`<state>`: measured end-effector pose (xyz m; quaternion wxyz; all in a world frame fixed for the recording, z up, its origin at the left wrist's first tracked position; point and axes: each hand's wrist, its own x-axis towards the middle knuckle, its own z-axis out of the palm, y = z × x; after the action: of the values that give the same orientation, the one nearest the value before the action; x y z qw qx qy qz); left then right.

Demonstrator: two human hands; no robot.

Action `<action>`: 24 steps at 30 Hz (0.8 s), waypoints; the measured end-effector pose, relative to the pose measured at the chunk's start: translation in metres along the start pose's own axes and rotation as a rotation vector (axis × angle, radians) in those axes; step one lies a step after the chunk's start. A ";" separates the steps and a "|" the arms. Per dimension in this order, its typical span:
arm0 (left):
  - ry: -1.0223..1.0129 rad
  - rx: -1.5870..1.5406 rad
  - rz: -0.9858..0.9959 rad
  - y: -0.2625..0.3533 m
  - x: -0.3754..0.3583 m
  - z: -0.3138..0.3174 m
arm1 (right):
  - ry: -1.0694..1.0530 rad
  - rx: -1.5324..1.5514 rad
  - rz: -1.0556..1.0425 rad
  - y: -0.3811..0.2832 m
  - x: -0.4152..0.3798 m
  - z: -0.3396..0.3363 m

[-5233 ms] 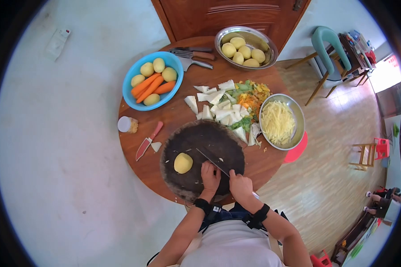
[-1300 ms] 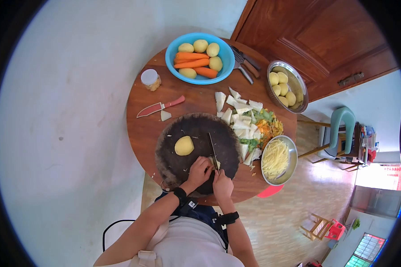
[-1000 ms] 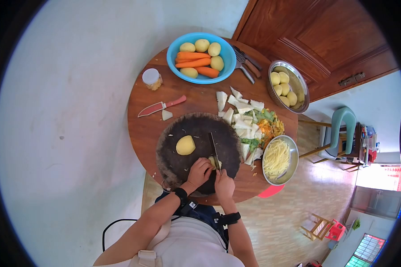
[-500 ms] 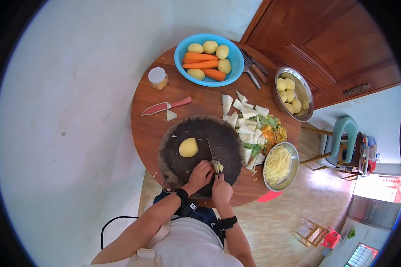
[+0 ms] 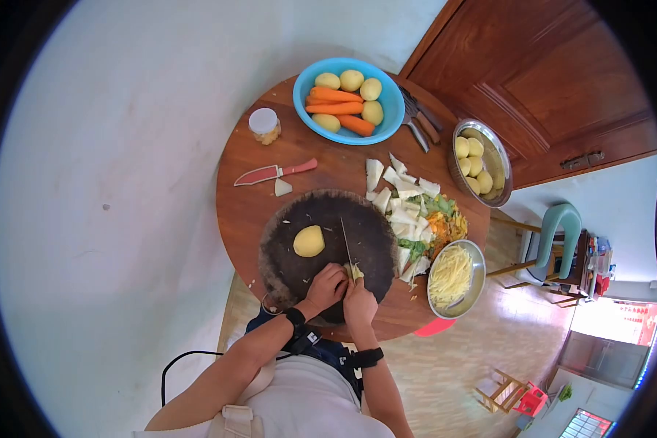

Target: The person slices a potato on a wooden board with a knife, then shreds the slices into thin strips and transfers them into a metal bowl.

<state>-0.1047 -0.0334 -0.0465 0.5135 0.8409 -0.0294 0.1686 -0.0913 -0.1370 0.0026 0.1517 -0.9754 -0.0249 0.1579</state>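
Note:
A round dark chopping board (image 5: pixel 288 274) sits at the near side of the wooden table. My right hand (image 5: pixel 360 305) is wrapped around the handle of a kitchen knife (image 5: pixel 345 237), whose blade stands nearly edge-on to me and points away. Just left of the blade, my left hand (image 5: pixel 327 285) has bent fingers pressing on a piece of potato, mostly hidden beneath them. Thin potato shreds (image 5: pixel 356 272) lie against the blade's right side. One peeled potato (image 5: pixel 309 241) rests on the board, apart from both hands.
A blue basin (image 5: pixel 303 117) holds carrots and potatoes. Peeled potatoes fill part of a steel bowl (image 5: pixel 505 191); another bowl (image 5: pixel 477 281) contains potato shreds. White vegetable chunks (image 5: pixel 404 215) and peelings lie between. A red knife (image 5: pixel 266 174) and lidded jar (image 5: pixel 264 125) are left.
The view has shifted slightly. My hands stay together at the knife, with the right hand a little nearer the left and the blade still on the board.

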 end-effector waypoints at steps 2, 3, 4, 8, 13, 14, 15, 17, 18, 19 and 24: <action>0.023 0.002 0.016 -0.001 -0.001 0.001 | 0.010 0.043 -0.006 0.005 0.001 -0.001; 0.025 0.000 0.020 -0.001 -0.003 0.002 | 0.021 0.082 -0.011 0.008 0.000 -0.004; 0.032 -0.011 0.023 -0.002 -0.004 0.003 | 0.027 0.079 -0.019 0.010 -0.003 -0.009; 0.034 -0.013 -0.036 -0.001 -0.003 0.002 | -0.018 0.011 -0.028 0.016 -0.025 -0.018; 0.037 -0.022 -0.008 0.000 -0.002 0.001 | 0.008 -0.011 -0.001 0.006 -0.004 -0.001; 0.037 -0.018 -0.017 0.000 -0.003 0.000 | 0.022 0.019 -0.014 0.002 0.002 -0.002; 0.033 -0.015 -0.014 0.000 -0.003 -0.001 | 0.036 0.050 -0.027 0.000 0.004 -0.002; 0.028 -0.022 -0.033 0.002 -0.002 -0.001 | 0.013 0.054 -0.005 0.007 -0.001 -0.007; 0.036 -0.020 -0.028 0.001 0.000 -0.001 | -0.016 0.052 0.005 0.009 -0.003 -0.009; 0.048 -0.015 -0.019 -0.001 -0.001 0.000 | -0.015 0.050 -0.003 0.010 -0.009 -0.012; 0.049 -0.011 -0.036 -0.004 -0.004 0.001 | -0.093 0.004 0.021 0.010 -0.025 -0.020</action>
<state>-0.1074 -0.0327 -0.0514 0.5215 0.8341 -0.0026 0.1797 -0.1091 -0.1544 0.0252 0.1509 -0.9669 -0.0210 0.2045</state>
